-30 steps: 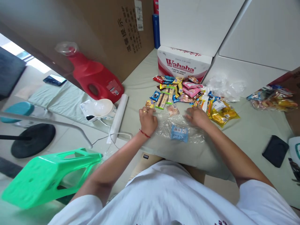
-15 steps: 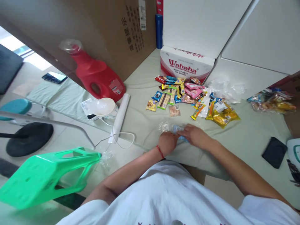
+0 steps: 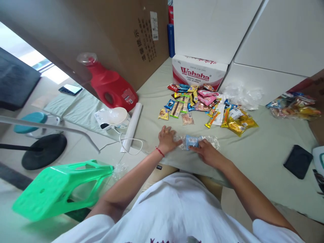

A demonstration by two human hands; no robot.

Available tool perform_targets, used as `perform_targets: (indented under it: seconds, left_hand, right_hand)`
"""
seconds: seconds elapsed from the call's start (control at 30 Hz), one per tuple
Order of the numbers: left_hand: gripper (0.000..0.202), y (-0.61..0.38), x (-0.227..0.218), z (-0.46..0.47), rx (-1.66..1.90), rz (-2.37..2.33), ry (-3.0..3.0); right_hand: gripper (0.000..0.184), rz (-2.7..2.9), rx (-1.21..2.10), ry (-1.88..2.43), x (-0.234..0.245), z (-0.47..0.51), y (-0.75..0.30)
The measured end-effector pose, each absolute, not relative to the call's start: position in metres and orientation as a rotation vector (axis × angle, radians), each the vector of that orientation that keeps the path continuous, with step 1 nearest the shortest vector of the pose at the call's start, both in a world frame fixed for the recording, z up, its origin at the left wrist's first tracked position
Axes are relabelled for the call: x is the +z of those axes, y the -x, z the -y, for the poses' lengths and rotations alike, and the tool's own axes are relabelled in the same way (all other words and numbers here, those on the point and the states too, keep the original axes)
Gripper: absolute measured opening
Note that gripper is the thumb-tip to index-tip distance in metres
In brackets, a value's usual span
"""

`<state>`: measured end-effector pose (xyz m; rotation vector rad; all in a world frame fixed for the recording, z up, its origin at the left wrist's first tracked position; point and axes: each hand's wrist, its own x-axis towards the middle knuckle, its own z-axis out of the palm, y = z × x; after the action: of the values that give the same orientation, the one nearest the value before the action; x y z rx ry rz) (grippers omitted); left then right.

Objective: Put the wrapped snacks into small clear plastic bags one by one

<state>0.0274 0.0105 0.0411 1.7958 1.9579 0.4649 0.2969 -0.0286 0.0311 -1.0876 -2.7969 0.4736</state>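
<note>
A small light-blue snack packet [image 3: 192, 140] lies on a crinkled clear plastic bag [image 3: 214, 141] near the cloth's front edge. My right hand [image 3: 210, 153] grips the packet's right end, its index finger stretched along the lower edge. To the left, my left hand [image 3: 167, 140], with a red cord at the wrist, rests open with fingers spread. Its thumb touches the left end of the clear bag. Just beyond lies a pale pink packet [image 3: 187, 118], in front of a heap of colourful snack packets [image 3: 193, 98].
A Wahaha water carton [image 3: 198, 72] stands behind the heap, beside crumpled clear bags [image 3: 241, 96]. On the left are a red jug [image 3: 113, 87], a white roll [image 3: 131, 128] with a cable and a green stool [image 3: 63, 185]. A black pouch [image 3: 298, 162] lies at the right.
My left hand has moved left off the blue packet and spread its fingers. The packet now lies flatter and in plainer sight on the bag. My right hand stays at it.
</note>
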Motion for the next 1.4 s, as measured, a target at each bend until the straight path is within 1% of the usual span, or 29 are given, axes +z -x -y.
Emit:
perform_targets:
  seconds: [0.03,0.07,0.17,0.27,0.33,0.4,0.47,0.5,0.57,0.6,0.63,0.67,0.7,0.73,0.77,0.8,0.83,0.97,1.03,1.07,1.1,1.2,1.27,1.33,1.4]
  left_hand:
    - [0.022,-0.031,0.047,-0.010,0.397,-1.894,-1.808]
    - [0.019,-0.034,0.052,-0.007,0.373,-1.834,-1.782]
    - [0.030,-0.053,0.066,0.001,0.434,-1.614,-1.566]
    - [0.035,-0.086,0.067,0.005,0.455,-1.437,-1.406]
    - [0.035,-0.107,0.062,0.006,0.431,-1.450,-1.489]
    - [0.032,-0.120,0.056,0.008,0.384,-1.549,-1.707]
    - [0.029,-0.126,0.051,0.011,0.299,-1.668,-1.926]
    - [0.029,-0.126,0.049,0.014,0.258,-1.717,-1.991]
    - [0.027,-0.126,0.047,0.018,0.237,-1.778,-2.071]
    - [0.024,-0.126,0.046,0.019,0.266,-1.818,-2.089]
    - [0.026,-0.125,0.044,0.020,0.318,-1.878,-2.086]
    - [0.038,-0.125,0.042,0.019,0.383,-1.951,-2.062]
    - [0.054,-0.124,0.040,0.017,0.443,-2.024,-2.025]
    - [0.068,-0.123,0.038,0.014,0.480,-2.081,-1.984]
    - [0.074,-0.123,0.036,0.011,0.489,-2.110,-1.950]
    - [0.074,-0.122,0.034,0.009,0.476,-2.112,-1.928]
    - [0.069,-0.123,0.033,0.007,0.445,-2.101,-1.915]
    - [0.042,-0.136,0.039,0.014,0.392,-2.031,-1.976]
    - [0.023,-0.146,0.045,0.026,0.424,-1.870,-2.170]
    - [0.018,-0.151,0.048,0.033,0.447,-1.735,-2.289]
    - [0.019,-0.155,0.049,0.039,0.469,-1.576,-2.393]
    - [0.035,-0.165,0.044,0.051,0.511,-1.084,-2.532]
    - [0.045,-0.171,0.037,0.053,0.546,-0.856,-2.498]
    - [0.052,-0.177,0.032,0.051,0.616,-0.666,-2.433]
    - [0.055,-0.178,0.028,0.046,0.700,-0.537,-2.369]
  right_hand:
    - [0.053,2.791,0.483,1.089,0.031,0.027,-0.297]
    - [0.052,2.789,0.491,1.093,0.032,0.027,-0.296]
    - [0.051,2.788,0.508,1.121,0.031,0.026,-0.290]
    - [0.049,2.729,0.563,1.132,0.031,0.030,-0.289]
    - [0.045,2.643,0.676,1.049,0.032,0.034,-0.299]
    - [0.040,2.511,0.882,0.939,0.034,0.035,-0.315]
    - [0.038,2.258,0.982,1.069,0.033,0.032,-0.333]
    - [0.040,2.114,0.926,1.236,0.032,0.029,-0.341]
    - [0.045,1.878,0.638,1.615,0.027,0.021,-0.350]
    - [0.050,1.824,0.483,1.758,0.023,0.017,-0.351]
    - [0.055,1.826,0.369,1.855,0.018,0.014,-0.350]
    - [0.057,1.860,0.301,1.910,0.015,0.012,-0.349]
    - [0.051,1.895,0.265,1.937,0.012,0.011,-0.346]
    - [0.039,1.922,0.251,1.939,0.011,0.012,-0.343]
    - [0.026,1.935,0.250,1.925,0.011,0.014,-0.339]
    - [0.015,1.933,0.266,1.906,0.013,0.017,-0.335]
    - [0.010,1.915,0.309,1.889,0.016,0.020,-0.331]
    - [0.020,1.788,0.654,1.729,0.031,0.035,-0.309]
    - [0.027,1.624,0.860,1.605,0.033,0.041,-0.298]
    - [0.030,1.492,0.974,1.540,0.033,0.044,-0.295]
    - [0.034,1.329,1.084,1.466,0.032,0.049,-0.293]
    - [0.046,0.851,1.309,1.213,0.025,0.066,-0.298]
    - [0.049,0.717,1.362,1.168,0.019,0.079,-0.310]
    - [0.048,0.699,1.324,1.264,0.014,0.085,-0.334]
    - [0.043,0.618,1.143,1.368,0.012,0.079,-0.374]
